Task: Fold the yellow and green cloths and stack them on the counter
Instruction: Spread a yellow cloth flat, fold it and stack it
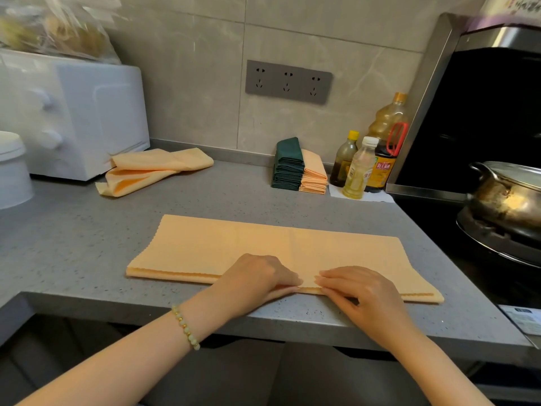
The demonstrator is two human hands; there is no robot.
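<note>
The yellow cloth (pixel 263 244) lies flat on the grey counter (pixel 73 235), close to its front edge and directly before us, folded once into a long strip. Its long axis runs left to right across the counter, the right end sitting a little nearer to us than the left. The short ends point toward the white toaster oven (pixel 76 112) on one side and the stove on the other. Along the near long side we see two layers lying one on the other, so the open edges face us. Our left hand (pixel 257 276) and right hand (pixel 360 291) meet at the middle of that near edge, just beside each other, each with its fingers bent down and pinching the cloth's edge. A beaded bracelet (pixel 186 328) circles the left wrist. Farther back, against the tiled wall, a stack of folded green cloths (pixel 288 164) stands touching a lower stack of folded yellow cloths (pixel 314 174) on its right. Just right of these stand three bottles: a small dark one (pixel 344 159), a pale one with a white cap (pixel 358 171) and a large oil bottle (pixel 386 136) behind them. To the left, a loose yellow cloth (pixel 155 171) lies rumpled beside the toaster oven. A grey socket strip (pixel 288 82) is set in the wall above. At far right a steel pot (pixel 509 197) sits on the stove.
</note>
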